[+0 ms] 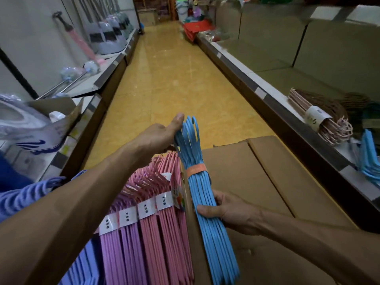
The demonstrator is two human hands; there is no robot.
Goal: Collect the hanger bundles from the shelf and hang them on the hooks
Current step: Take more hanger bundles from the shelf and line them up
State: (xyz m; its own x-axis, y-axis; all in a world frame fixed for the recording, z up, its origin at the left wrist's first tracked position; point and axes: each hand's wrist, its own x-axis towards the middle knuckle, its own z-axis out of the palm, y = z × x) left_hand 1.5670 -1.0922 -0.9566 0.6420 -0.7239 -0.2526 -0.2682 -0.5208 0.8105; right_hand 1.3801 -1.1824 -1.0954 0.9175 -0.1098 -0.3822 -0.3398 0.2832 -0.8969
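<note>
Between two rows of shop shelving, above a closed cardboard box (257,182), a person is holding a blue hanger bundle (205,194) with both hands. The right hand (224,210) is gripping the bundle near its middle, fingers curling round the blue rods from beneath and the thumb lying on the far side. The left hand (162,134) is reaching to the hook end of the bundle, where its thumb is pressing against the fanned blue hooks; the remaining fingers are hiding behind the hooks, so how they are lying cannot be told. An orange band (196,168) is wrapping the bundle just below the hooks. The bundle is running lengthwise away from the camera, its lower end passing out toward the bottom edge.

Just left of the blue bundle, pink hanger bundles (164,223) and purple hanger bundles (115,249) are standing packed side by side, each wearing a white paper label (163,200). A cardboard edge is separating them from the blue bundle.

On the right shelf (267,95), a brown and pink hanger bundle (320,118) is lying flat with a pale wrapper round it, and more blue hangers (370,159) are lying near the frame edge. On the left shelf, mops with metal handles (67,83) are resting. A yellow tiled floor (170,68) is stretching down the aisle.
</note>
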